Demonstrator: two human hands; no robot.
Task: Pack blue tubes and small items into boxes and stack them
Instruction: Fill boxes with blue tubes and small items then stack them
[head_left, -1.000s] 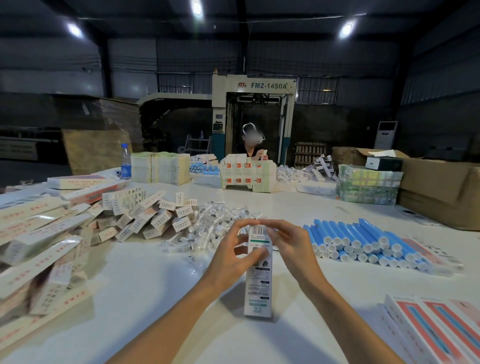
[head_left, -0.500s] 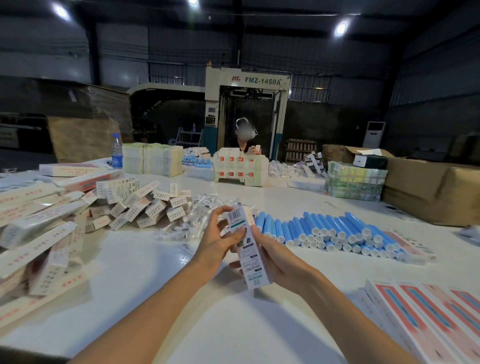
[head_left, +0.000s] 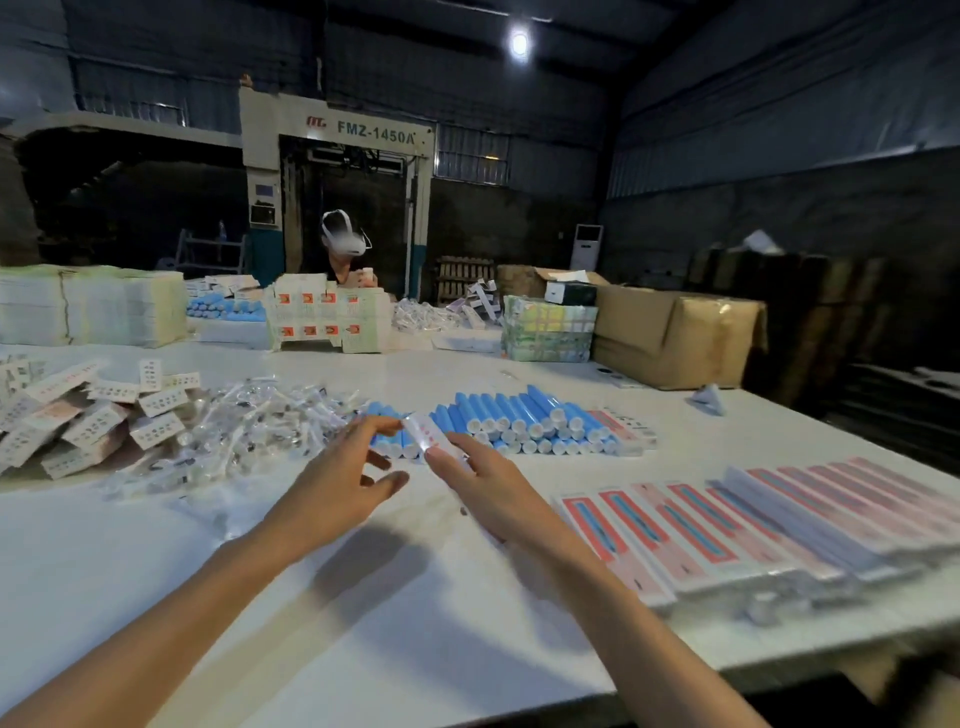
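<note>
A slim white box (head_left: 430, 435), blurred by motion, lies tilted across the fingers of my right hand (head_left: 485, 486), which holds it from below over the white table (head_left: 363, 623). My left hand (head_left: 345, 486) has its fingers spread, and one fingertip touches the box's upper end. Just behind the hands lies a heap of blue tubes (head_left: 519, 421) with white caps. A pile of clear-wrapped small items (head_left: 249, 423) sits to the left of the tubes. Finished red-and-blue boxes (head_left: 727, 525) lie in a row at the right.
Small printed cartons (head_left: 93, 415) are heaped at the far left. Stacks of flat cartons (head_left: 88, 306), printed box stacks (head_left: 327, 319) and a brown cardboard carton (head_left: 675, 338) line the far side, where another person (head_left: 343, 249) works. The table's edge runs along the lower right.
The box has tipped from upright on the table to lying across my right hand. My left hand has let go of it and spread. My view has swung right.
</note>
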